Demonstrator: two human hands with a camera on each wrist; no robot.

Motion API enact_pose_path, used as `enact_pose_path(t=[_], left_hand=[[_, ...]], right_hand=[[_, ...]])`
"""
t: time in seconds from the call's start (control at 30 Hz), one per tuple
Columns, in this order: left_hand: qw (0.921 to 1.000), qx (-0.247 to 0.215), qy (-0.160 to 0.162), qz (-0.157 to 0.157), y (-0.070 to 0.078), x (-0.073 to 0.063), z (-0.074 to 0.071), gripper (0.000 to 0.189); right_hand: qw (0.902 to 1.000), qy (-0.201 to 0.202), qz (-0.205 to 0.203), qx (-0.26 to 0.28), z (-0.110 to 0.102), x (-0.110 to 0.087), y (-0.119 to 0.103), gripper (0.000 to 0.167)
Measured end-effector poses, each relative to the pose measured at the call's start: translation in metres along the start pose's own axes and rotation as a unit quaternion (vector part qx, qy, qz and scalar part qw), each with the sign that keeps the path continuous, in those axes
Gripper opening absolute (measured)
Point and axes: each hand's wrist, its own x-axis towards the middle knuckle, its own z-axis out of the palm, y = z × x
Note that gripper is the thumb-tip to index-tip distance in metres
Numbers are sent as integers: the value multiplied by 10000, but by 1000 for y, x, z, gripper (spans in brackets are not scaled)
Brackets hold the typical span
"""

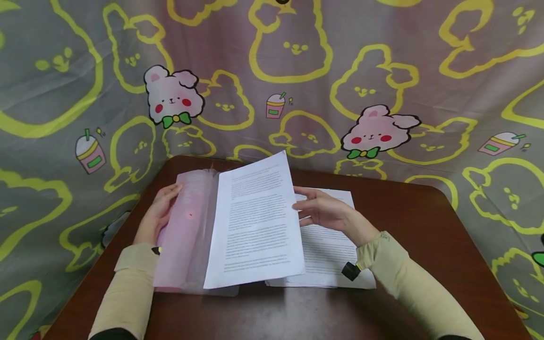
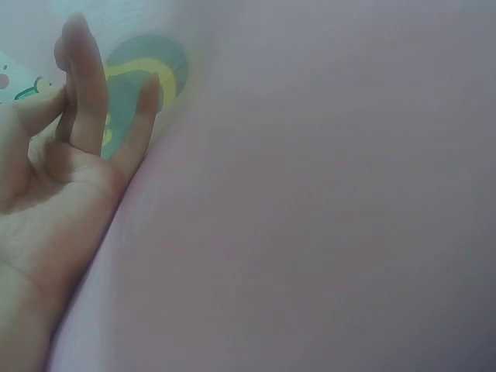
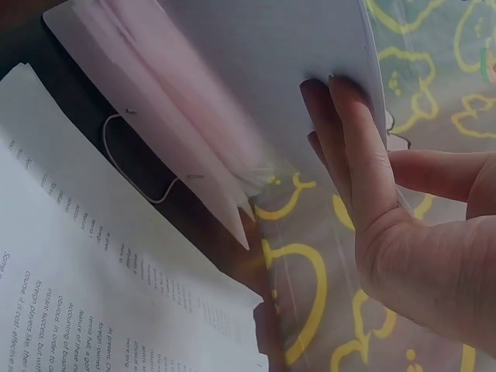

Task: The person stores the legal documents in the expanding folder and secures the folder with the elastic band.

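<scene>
A pink translucent plastic folder stands partly opened on the left of the table. My left hand holds its outer left edge; the left wrist view shows the palm and fingers against the pink cover. Printed paper is lifted at a slant beside the folder's clear inner part. My right hand pinches the paper's right edge, with fingers against its back in the right wrist view. Whether it is one sheet or several, I cannot tell. More printed sheets lie flat beneath the right hand.
A dark brown table bears everything. Behind and beside it hangs a grey curtain with yellow outlines and rabbit faces. A thin pale loop shows at the folder's edge in the right wrist view. Small dark wrist cameras sit at the cuffs.
</scene>
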Motion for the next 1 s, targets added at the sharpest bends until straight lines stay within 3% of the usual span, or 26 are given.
enact_pose_path(t=[0.53,0.8,1.0], left_hand=[[9998,-69,-161,91,2,-1,1,47],[9999,-39,24,141,1,1,4,46],[9990,-387,181,138,4,4,10,47]], right_hand=[[9998,-141,85,-76,11,17,7,70],[10000,-12,41,-86,8,21,8,72],[9999,77,-29,-112,4,22,7,74]])
